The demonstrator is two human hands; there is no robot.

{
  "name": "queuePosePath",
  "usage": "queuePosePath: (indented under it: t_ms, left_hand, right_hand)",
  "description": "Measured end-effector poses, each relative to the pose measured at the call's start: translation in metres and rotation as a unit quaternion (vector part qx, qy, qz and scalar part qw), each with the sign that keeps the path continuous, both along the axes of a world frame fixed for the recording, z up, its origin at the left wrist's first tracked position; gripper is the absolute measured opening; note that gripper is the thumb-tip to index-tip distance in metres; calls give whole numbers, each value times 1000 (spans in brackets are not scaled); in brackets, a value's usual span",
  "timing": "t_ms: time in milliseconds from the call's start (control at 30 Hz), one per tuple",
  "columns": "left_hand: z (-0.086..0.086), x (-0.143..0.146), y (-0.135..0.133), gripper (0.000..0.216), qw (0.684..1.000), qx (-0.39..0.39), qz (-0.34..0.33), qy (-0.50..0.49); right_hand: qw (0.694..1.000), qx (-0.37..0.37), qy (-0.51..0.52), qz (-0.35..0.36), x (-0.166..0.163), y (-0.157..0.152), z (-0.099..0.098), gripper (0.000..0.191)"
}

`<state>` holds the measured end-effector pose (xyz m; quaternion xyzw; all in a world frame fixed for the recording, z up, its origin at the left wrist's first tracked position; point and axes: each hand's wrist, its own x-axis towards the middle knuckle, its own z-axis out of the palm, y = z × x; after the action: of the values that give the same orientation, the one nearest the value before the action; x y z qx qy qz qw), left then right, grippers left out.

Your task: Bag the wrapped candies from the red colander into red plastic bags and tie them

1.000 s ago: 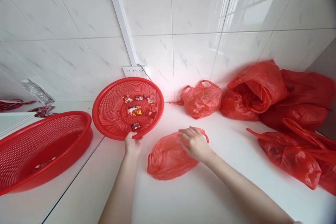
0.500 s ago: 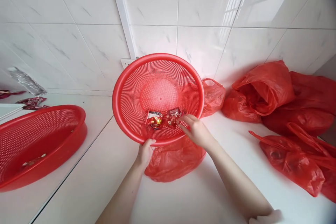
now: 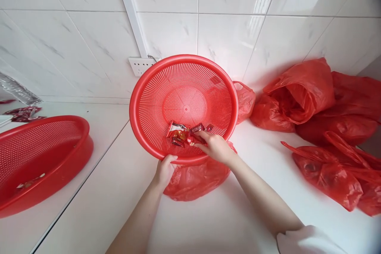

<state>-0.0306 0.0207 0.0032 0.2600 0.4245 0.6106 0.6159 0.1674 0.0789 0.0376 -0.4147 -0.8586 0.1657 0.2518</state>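
A red perforated plastic basket (image 3: 157,147) is tilted so its inside faces me. My left hand (image 3: 165,170) grips the near rim, thumb over the edge. Inside, at the near side, lie a few small shiny wrapped packets (image 3: 178,133), red with gold and white. My right hand (image 3: 218,147) reaches over the near right rim, its thumb and fingers closed around a red packet (image 3: 194,138) that they partly cover. Beneath the basket, a red plastic bag (image 3: 198,182) lies on the white table, its upper part hidden by the basket.
Another red basket (image 3: 86,143) stands at the left with a small wrapper inside. Behind it lie dark red packets (image 3: 25,113) and a clear plastic item (image 3: 18,89). Several red bags (image 3: 300,91) fill the right side. A socket plate (image 3: 138,65) sits on the tiled wall.
My right hand has moved left and deeper among the packets, shifting them and closing its fingers there. My left hand stays on the rim. The view has shifted slightly.
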Motion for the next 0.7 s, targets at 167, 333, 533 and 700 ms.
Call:
queuePosePath:
  t_ms: [167,333,533,700]
  left_hand:
    - [7,-3,1,24,999,6,45,-4]
    - [6,-13,6,21,997,-3,71,17]
    - [5,-20,10,23,996,32,82,32]
    - [6,-18,9,24,996,33,80,34]
  right_hand:
    - [991,-47,111,-63,11,2,10,22]
    - [967,-196,148,70,24,-2,26,31]
    - [980,-192,-6,59,23,-8,31,20]
    - [996,-83,-14,-27,20,-4,30,38]
